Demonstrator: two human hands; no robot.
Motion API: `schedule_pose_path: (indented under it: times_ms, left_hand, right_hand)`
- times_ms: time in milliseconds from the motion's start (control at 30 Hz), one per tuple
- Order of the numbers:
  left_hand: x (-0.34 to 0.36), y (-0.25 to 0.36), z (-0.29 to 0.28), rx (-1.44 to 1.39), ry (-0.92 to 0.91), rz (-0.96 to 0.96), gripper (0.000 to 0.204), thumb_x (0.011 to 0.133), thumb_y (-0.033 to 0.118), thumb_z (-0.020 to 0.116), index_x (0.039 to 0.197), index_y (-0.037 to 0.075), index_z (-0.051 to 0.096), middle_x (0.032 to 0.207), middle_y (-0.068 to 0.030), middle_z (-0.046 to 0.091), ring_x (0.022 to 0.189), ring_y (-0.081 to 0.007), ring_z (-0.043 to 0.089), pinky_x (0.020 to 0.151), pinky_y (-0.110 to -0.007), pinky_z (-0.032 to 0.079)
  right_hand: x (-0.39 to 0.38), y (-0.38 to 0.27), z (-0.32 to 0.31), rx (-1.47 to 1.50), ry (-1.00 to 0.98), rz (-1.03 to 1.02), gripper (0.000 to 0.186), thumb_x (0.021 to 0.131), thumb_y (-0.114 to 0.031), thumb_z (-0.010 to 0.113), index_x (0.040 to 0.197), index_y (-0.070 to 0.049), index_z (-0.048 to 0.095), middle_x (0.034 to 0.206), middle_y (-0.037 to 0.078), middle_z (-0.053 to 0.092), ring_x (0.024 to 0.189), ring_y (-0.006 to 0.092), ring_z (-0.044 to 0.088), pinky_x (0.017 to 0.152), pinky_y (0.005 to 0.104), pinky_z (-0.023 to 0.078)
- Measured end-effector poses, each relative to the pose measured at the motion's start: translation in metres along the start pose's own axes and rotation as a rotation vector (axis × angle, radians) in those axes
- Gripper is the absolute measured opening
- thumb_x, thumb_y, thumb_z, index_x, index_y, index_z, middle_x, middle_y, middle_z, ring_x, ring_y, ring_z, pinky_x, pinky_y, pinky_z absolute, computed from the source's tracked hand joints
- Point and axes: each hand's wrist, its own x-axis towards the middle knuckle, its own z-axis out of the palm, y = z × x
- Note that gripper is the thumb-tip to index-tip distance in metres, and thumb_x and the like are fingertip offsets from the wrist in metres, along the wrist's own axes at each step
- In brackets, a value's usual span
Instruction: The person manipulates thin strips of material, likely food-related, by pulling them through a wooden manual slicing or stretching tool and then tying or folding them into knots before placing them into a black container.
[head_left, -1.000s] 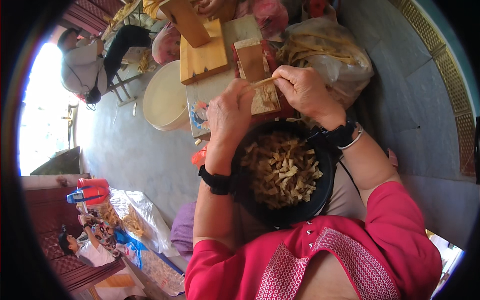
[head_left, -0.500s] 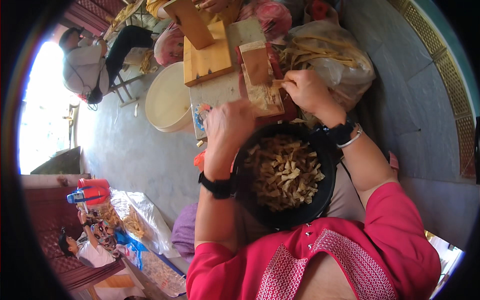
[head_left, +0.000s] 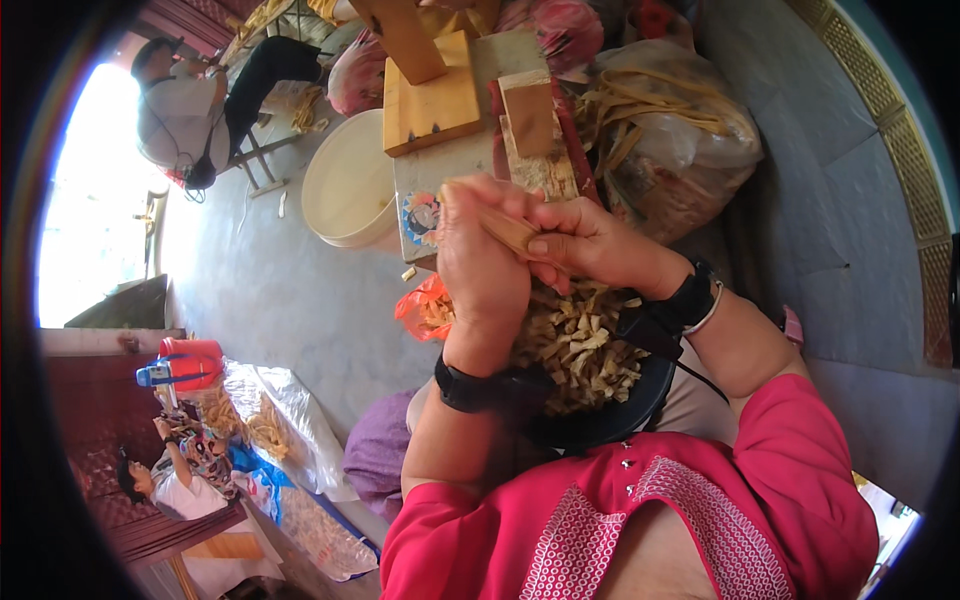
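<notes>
My left hand (head_left: 485, 265) and my right hand (head_left: 605, 245) are together above a black bowl (head_left: 658, 395) on my lap. Both are closed around a tan, fibrous dried strip (head_left: 510, 232), which slants between them. The left palm and fingers hide part of it; my right thumb presses on its lower end. Below my wrists, short tan cut pieces (head_left: 590, 350) fill the bowl. Just beyond my hands lies a worn wooden board (head_left: 545, 175) with a brown block (head_left: 528, 115) on it.
A thick wooden block (head_left: 430, 125) with an upright piece stands on the bench. Left of it is a cream tub (head_left: 345, 180); right, a plastic bag of long strips (head_left: 690, 130). An orange bag (head_left: 425, 305) holds more pieces. Two people sit at the left.
My hands were apart, the right one holding a strip by the board. They have come together around the strip over the bowl. The view has shifted slightly.
</notes>
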Motion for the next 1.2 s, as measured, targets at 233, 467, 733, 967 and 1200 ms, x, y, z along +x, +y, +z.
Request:
schedule_pose_path:
  times_ms: [233, 467, 733, 967, 1200]
  left_hand:
    - [0.007, 0.036, -0.016, -0.098, 0.087, 0.197, 0.035, 0.096, 0.040, 0.040, 0.080, 0.009, 0.044, 0.064, 0.0028, 0.032, 0.057, -0.0072, 0.032, 0.052, -0.024, 0.028]
    - [0.001, 0.010, -0.025, 0.900, -0.135, 0.998, 0.025, 0.086, 0.017, 0.049, 0.091, -0.004, 0.061, 0.086, -0.0166, 0.061, 0.078, -0.0261, 0.060, 0.078, -0.034, 0.046]
    - [-0.016, -0.009, -0.007, 0.789, -0.172, 0.161, 0.042, 0.076, 0.003, 0.052, 0.117, -0.007, 0.052, 0.122, -0.0246, 0.051, 0.115, -0.0314, 0.051, 0.096, -0.032, 0.039]
    - [-0.005, 0.002, -0.014, 0.922, -0.110, -0.162, 0.024, 0.066, -0.007, 0.047, 0.085, -0.006, 0.061, 0.102, -0.0183, 0.061, 0.086, -0.0257, 0.062, 0.073, -0.031, 0.049]
    - [-0.013, 0.004, -0.013, 1.189, -0.404, 0.601, 0.011, 0.065, -0.006, 0.046, 0.072, 0.001, 0.050, 0.070, -0.0166, 0.054, 0.065, -0.0357, 0.054, 0.059, -0.040, 0.045]
  right_hand:
    - [-0.003, -0.013, 0.006, -0.763, 0.101, -0.211, 0.017, 0.090, -0.020, 0.052, 0.085, -0.004, 0.057, 0.062, -0.001, 0.054, 0.049, 0.0066, 0.047, 0.046, 0.0204, 0.039]
    - [-0.012, -0.017, 0.014, 0.346, 0.010, 0.025, 0.014, 0.087, -0.017, 0.055, 0.093, -0.004, 0.056, 0.061, -0.002, 0.050, 0.051, 0.0049, 0.047, 0.046, 0.0184, 0.035]
    - [-0.016, -0.007, 0.013, -0.530, 0.426, -0.217, 0.018, 0.085, -0.014, 0.055, 0.092, 0.002, 0.056, 0.076, 0.009, 0.065, 0.071, 0.0134, 0.061, 0.060, 0.0324, 0.046]
    - [-0.020, -0.008, -0.001, 0.310, 0.269, 0.152, 0.019, 0.087, -0.022, 0.050, 0.085, -0.005, 0.059, 0.058, -0.001, 0.048, 0.049, 0.0066, 0.043, 0.051, 0.0260, 0.042]
    - [-0.020, -0.003, -0.020, 0.450, -0.122, 0.353, 0.016, 0.080, -0.020, 0.051, 0.089, -0.008, 0.055, 0.055, -0.005, 0.041, 0.044, 0.0050, 0.037, 0.047, 0.0217, 0.039]
